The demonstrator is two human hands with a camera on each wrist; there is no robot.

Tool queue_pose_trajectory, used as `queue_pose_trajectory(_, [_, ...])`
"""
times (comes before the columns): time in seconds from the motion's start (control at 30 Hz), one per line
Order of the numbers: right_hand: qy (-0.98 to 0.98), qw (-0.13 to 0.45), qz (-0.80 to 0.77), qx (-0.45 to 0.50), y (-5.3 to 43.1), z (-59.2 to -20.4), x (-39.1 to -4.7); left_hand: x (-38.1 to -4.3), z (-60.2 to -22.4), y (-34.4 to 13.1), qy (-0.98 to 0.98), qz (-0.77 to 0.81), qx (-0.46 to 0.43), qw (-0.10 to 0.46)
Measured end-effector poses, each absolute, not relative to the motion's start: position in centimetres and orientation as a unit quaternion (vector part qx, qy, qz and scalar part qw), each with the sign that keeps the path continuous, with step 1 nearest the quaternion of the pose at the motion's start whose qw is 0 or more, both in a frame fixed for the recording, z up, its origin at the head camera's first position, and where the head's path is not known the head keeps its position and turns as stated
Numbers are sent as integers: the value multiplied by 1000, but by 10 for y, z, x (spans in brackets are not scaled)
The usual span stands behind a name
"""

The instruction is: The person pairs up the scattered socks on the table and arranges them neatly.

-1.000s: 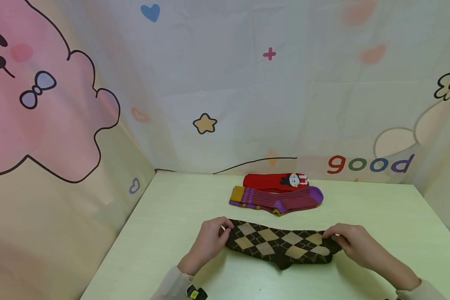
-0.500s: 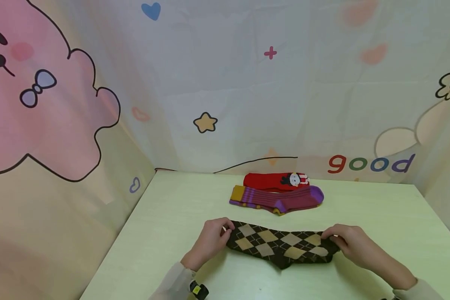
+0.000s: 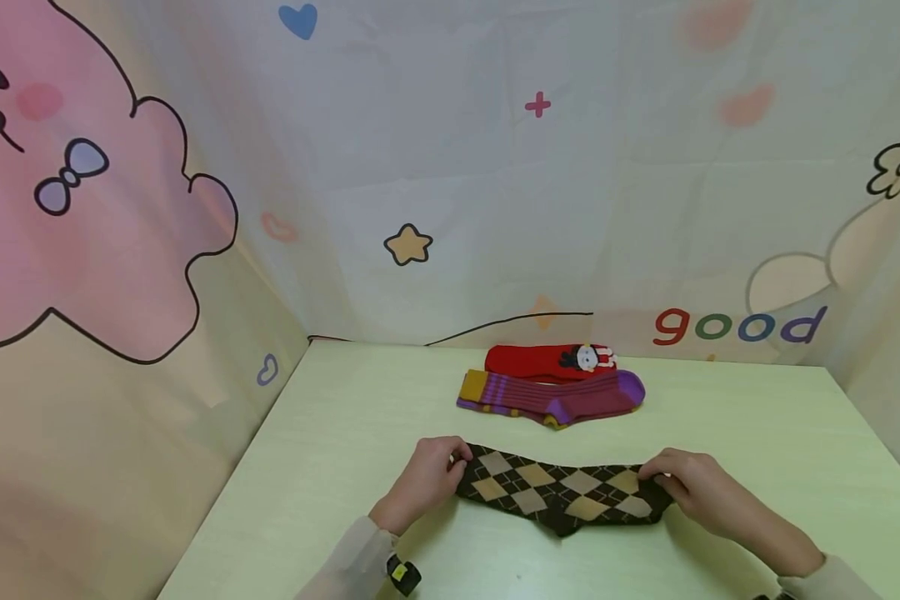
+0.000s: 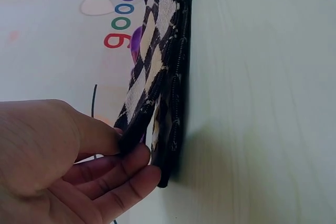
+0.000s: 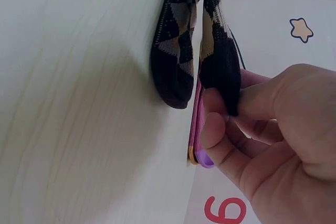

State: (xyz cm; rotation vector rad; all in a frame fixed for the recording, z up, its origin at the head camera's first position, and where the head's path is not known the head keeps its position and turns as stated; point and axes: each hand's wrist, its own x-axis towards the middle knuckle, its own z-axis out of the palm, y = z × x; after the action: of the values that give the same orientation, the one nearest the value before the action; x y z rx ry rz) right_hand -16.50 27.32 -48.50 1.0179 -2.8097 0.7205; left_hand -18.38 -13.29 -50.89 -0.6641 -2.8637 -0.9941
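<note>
In the head view, a pair of black-and-tan argyle socks [image 3: 551, 487] lies one over the other near the front of the table. My left hand [image 3: 426, 475] pinches the cuff end of the upper sock; my right hand [image 3: 701, 483] pinches its toe. From the left wrist, the upper sock's cuff [image 4: 134, 121] is raised, with a narrow gap above the lower sock [image 4: 168, 145], and my lower fingertips reach that lower edge. At the other end, the right wrist view shows the pinched toe [image 5: 220, 66] apart from the lower sock's rounded toe [image 5: 173, 85].
Behind the argyle pair lie purple-maroon socks [image 3: 592, 396] with a mustard cuff. Farther back, red socks [image 3: 528, 362] with a cartoon figure sit close to the printed curtain [image 3: 495, 208]. The pale table [image 3: 352, 417] extends to both sides.
Both hands keep their pinch on the sock. The left hand has shifted slightly right and the right hand slightly left, drawing the sock's ends a little closer together.
</note>
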Motion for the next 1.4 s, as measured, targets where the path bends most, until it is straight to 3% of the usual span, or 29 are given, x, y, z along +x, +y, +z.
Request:
queue_pose_trajectory(0.63, [-903, 44, 253, 345, 272, -496, -167, -184, -513, -133, -933, -289, -215, 19])
queue_pose_trajectory(1.4, [-912, 13, 249, 326, 274, -505, -166, -184, -517, -133, -937, -263, -228, 23])
